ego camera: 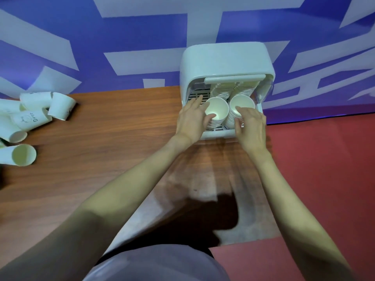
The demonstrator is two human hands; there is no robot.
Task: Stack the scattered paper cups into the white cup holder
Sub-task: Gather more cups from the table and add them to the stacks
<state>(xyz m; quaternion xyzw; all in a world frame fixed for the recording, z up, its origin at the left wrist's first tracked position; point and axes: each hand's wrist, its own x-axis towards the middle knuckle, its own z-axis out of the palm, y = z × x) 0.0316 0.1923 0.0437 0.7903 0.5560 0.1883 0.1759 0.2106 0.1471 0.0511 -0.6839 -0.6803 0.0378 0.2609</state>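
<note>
— Any writing I can read?
— Only a small dark print on one of the loose cups [30, 118] at far left; I can't make it out.
— Hands?
— My left hand [191, 118] has its fingers around the left stack [216, 110], my right hand [251, 126] around the right stack [241, 106], inside the white cup holder [227, 59] at the bench [113, 138] right edge. Open bench between.
</note>
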